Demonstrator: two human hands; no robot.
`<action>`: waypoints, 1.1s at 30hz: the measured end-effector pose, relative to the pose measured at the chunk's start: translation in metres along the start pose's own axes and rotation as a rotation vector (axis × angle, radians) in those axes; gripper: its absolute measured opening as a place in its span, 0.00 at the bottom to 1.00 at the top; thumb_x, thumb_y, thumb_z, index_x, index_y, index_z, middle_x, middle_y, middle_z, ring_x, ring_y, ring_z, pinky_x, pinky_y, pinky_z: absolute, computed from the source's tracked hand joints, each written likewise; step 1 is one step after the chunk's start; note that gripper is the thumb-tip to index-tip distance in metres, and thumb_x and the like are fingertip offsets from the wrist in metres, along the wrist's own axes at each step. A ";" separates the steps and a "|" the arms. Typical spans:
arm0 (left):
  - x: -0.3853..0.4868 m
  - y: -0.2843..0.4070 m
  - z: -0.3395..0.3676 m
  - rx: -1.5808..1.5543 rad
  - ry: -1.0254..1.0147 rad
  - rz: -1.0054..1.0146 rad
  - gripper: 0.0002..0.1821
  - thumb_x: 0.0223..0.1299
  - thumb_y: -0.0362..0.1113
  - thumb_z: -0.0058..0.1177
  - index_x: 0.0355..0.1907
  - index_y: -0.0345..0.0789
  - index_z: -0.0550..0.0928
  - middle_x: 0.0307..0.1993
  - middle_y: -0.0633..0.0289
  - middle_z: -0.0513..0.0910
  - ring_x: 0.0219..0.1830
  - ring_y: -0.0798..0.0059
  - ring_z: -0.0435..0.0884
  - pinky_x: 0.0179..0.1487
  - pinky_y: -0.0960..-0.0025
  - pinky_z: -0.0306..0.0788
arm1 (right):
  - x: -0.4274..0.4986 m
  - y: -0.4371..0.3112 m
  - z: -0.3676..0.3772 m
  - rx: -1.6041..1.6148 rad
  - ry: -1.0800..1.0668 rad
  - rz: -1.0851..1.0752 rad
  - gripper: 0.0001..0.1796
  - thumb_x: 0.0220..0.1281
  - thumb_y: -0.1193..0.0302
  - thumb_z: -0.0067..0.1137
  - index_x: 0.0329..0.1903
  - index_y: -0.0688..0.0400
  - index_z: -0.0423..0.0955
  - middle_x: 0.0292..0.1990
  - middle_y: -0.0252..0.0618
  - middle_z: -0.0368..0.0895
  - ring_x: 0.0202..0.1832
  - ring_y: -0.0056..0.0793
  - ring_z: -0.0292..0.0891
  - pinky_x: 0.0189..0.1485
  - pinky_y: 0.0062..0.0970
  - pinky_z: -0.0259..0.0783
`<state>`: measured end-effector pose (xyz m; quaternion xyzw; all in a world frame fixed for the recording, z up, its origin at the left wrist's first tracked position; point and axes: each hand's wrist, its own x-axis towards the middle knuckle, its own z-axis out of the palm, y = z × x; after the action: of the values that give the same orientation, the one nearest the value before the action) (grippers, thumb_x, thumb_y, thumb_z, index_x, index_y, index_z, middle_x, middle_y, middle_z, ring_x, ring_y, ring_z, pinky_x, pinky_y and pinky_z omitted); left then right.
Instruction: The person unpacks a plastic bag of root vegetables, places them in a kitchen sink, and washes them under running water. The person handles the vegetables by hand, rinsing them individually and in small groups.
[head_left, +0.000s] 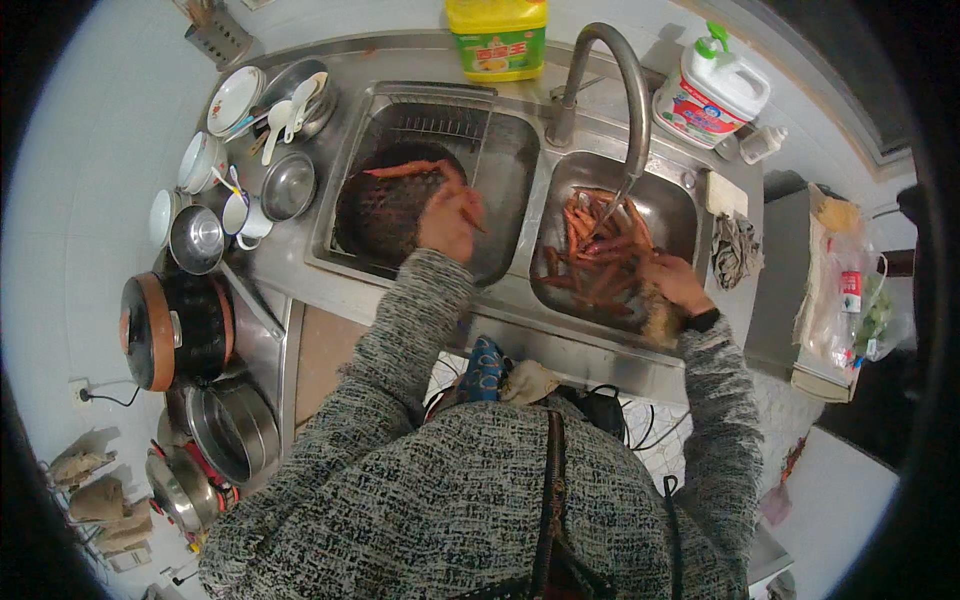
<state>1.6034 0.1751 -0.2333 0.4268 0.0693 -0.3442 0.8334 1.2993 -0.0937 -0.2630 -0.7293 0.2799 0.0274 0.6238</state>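
Note:
My left hand is over the left sink basin, its fingers around carrots; one long carrot reaches out to the left above a dark perforated basket. At the right basin, my right hand is at the right edge of a pile of carrots. A brownish, blurred item hangs below that hand, seemingly gripped by it; its kind is unclear. Water runs from the curved metal faucet onto the pile.
Bowls, a steel pan and white spoons crowd the counter's left side. Behind the basins stand a yellow jug and a white pump bottle. A crumpled cloth lies right of the right basin.

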 end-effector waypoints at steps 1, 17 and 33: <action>0.012 0.003 -0.018 -0.102 0.092 0.030 0.12 0.58 0.28 0.52 0.46 0.36 0.73 0.36 0.60 0.76 0.43 0.69 0.75 0.43 0.66 0.71 | 0.000 -0.009 0.018 0.292 0.056 0.056 0.13 0.57 0.67 0.57 0.39 0.64 0.78 0.31 0.33 0.80 0.29 0.21 0.75 0.30 0.22 0.71; -0.057 -0.079 0.071 0.399 -0.361 -0.517 0.18 0.65 0.41 0.49 0.54 0.36 0.74 0.42 0.65 0.79 0.41 0.78 0.77 0.44 0.72 0.73 | 0.007 -0.064 0.115 0.454 0.113 0.078 0.16 0.60 0.66 0.57 0.44 0.65 0.78 0.36 0.35 0.82 0.37 0.22 0.76 0.41 0.22 0.70; -0.045 -0.097 0.082 0.312 -0.314 -0.615 0.12 0.68 0.46 0.43 0.40 0.40 0.75 0.24 0.69 0.74 0.21 0.81 0.67 0.16 0.81 0.54 | -0.009 -0.083 0.097 -0.590 0.363 -0.783 0.17 0.58 0.79 0.54 0.52 0.59 0.72 0.52 0.45 0.74 0.57 0.43 0.68 0.59 0.36 0.64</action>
<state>1.4935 0.0974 -0.2275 0.4501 0.0126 -0.6460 0.6163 1.3587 0.0048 -0.2071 -0.9171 0.0700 -0.2571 0.2966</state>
